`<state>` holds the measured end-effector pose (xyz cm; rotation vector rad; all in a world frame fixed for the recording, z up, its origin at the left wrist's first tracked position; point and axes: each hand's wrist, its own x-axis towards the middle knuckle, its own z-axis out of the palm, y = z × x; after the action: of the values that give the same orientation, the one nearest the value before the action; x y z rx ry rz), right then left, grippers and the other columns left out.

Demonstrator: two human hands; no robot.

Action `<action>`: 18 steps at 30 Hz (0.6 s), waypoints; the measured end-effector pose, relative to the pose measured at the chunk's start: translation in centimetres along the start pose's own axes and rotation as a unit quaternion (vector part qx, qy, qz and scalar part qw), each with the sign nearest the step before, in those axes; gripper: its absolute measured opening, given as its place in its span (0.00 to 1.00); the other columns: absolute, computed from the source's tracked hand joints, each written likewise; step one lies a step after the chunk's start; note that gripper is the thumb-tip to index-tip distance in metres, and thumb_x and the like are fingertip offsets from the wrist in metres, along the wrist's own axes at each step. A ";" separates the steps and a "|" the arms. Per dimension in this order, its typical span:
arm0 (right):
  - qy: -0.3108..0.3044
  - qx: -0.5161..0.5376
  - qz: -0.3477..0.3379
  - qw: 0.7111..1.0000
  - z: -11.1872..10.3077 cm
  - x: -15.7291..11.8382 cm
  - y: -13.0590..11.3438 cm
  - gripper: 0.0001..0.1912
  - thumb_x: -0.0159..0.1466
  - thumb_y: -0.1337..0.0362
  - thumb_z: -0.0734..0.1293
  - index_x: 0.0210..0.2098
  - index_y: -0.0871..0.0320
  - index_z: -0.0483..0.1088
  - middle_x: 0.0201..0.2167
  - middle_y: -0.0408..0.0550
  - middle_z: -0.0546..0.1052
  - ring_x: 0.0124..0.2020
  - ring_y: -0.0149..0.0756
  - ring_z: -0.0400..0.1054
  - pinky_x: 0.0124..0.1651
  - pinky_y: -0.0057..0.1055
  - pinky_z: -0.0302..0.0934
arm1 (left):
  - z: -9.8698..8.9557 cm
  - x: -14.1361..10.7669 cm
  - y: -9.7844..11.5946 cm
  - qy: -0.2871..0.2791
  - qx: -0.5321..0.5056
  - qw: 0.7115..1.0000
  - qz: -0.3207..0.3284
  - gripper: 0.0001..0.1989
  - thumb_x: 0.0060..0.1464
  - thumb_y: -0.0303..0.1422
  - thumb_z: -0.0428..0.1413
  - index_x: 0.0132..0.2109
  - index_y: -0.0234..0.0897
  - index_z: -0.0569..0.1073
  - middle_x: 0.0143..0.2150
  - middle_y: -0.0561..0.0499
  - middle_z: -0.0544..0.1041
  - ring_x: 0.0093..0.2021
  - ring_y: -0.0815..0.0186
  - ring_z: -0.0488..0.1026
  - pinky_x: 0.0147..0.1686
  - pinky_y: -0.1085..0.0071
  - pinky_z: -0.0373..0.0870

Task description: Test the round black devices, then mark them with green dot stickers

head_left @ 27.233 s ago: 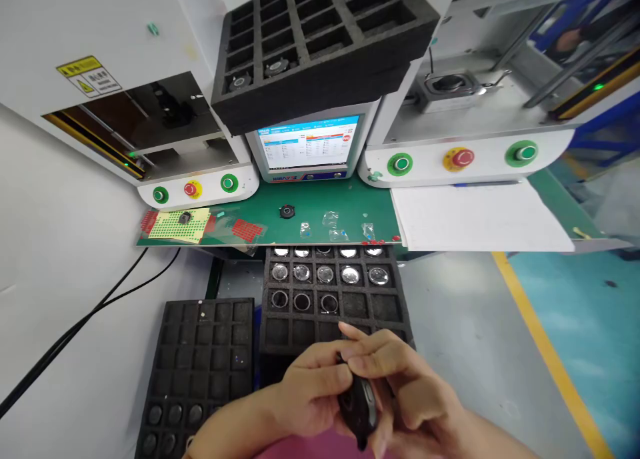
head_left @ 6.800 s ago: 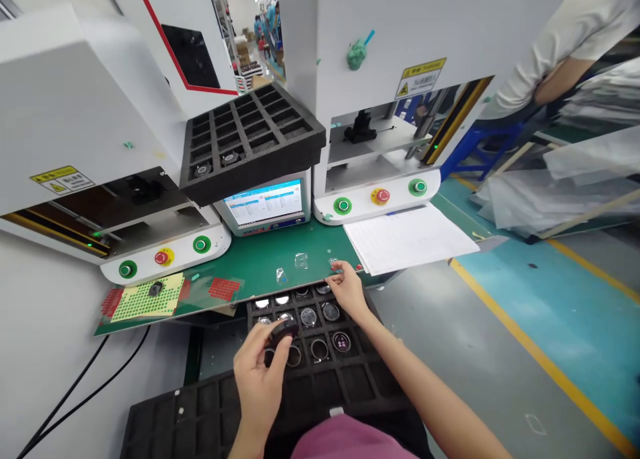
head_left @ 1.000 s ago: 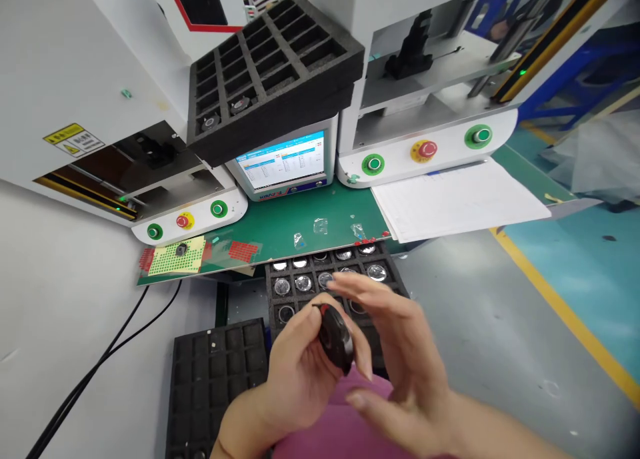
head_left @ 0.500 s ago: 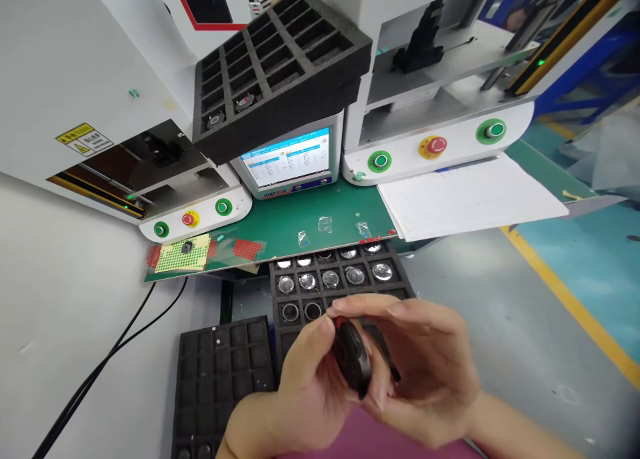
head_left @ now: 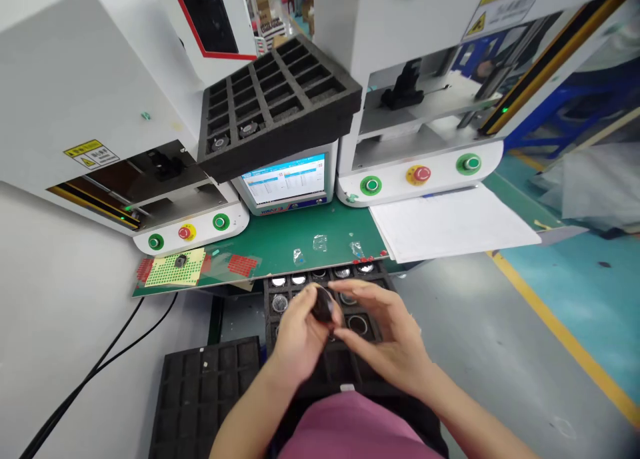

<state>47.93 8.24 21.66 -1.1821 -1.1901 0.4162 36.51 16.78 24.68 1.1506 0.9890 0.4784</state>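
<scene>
My left hand [head_left: 300, 335] is closed around a round black watch case [head_left: 323, 304], pinched between thumb and fingers and tilted on edge. Beside it on the right, my right hand [head_left: 387, 335] is open, thumb and fingers spread apart. Its fingertips are close to the case; whether they touch it I cannot tell. Below and behind both hands lies a black foam tray [head_left: 345, 369] with round, shiny watch parts in its pockets. Part of that tray is hidden by my hands.
Another black foam tray [head_left: 200, 395] lies at lower left. A stack of foam trays [head_left: 280, 129] rests above a monitor [head_left: 287, 182]. Two white machines with buttons flank it. Paper sheets [head_left: 450, 225] and a dotted sticker sheet [head_left: 173, 272] lie on the green bench [head_left: 280, 235].
Both hands have moved away from me, up toward the bench edge, with the watch case. My right hand has come off the case and spread its fingers. The camera view has shifted.
</scene>
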 end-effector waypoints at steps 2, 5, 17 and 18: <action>0.038 -0.124 0.023 0.991 -1.1 -0.5 1.8 0.17 0.62 0.66 0.69 0.50 0.53 0.64 0.51 0.55 0.75 0.54 0.44 0.71 0.53 0.45 0.70 | -2.0 4.2 -1.2 0.064 0.080 0.994 0.029 0.18 0.64 0.45 0.42 0.36 0.36 0.64 0.30 0.50 0.71 0.30 0.67 0.71 0.33 0.69 0.69; 0.062 -0.194 0.092 0.975 -2.5 -2.5 3.9 0.14 0.64 0.59 0.66 0.49 0.54 0.66 0.48 0.55 0.77 0.46 0.43 0.76 0.49 0.43 0.73 | -5.6 10.0 -3.0 0.143 0.188 0.971 0.048 0.15 0.64 0.42 0.49 0.39 0.33 0.69 0.33 0.51 0.73 0.31 0.67 0.72 0.35 0.66 0.72; -0.144 -0.270 0.014 0.952 -1.5 -2.0 5.8 0.13 0.67 0.53 0.62 0.36 0.56 0.69 0.28 0.48 0.80 0.27 0.41 0.77 0.29 0.32 0.72 | -12.2 14.2 -6.8 0.260 0.444 0.852 0.098 0.12 0.60 0.36 0.57 0.48 0.33 0.73 0.50 0.45 0.74 0.52 0.57 0.72 0.52 0.53 0.70; -0.184 -0.271 -0.008 0.945 -0.8 -1.0 5.7 0.13 0.68 0.54 0.61 0.36 0.56 0.69 0.28 0.48 0.79 0.27 0.40 0.77 0.29 0.32 0.72 | -13.7 14.2 -6.6 0.269 0.450 0.847 0.095 0.12 0.61 0.36 0.57 0.48 0.33 0.73 0.50 0.45 0.74 0.51 0.57 0.72 0.51 0.53 0.70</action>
<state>50.02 9.28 16.32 -1.6086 -1.7070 0.3108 31.17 32.37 11.98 2.0364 1.6899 0.5187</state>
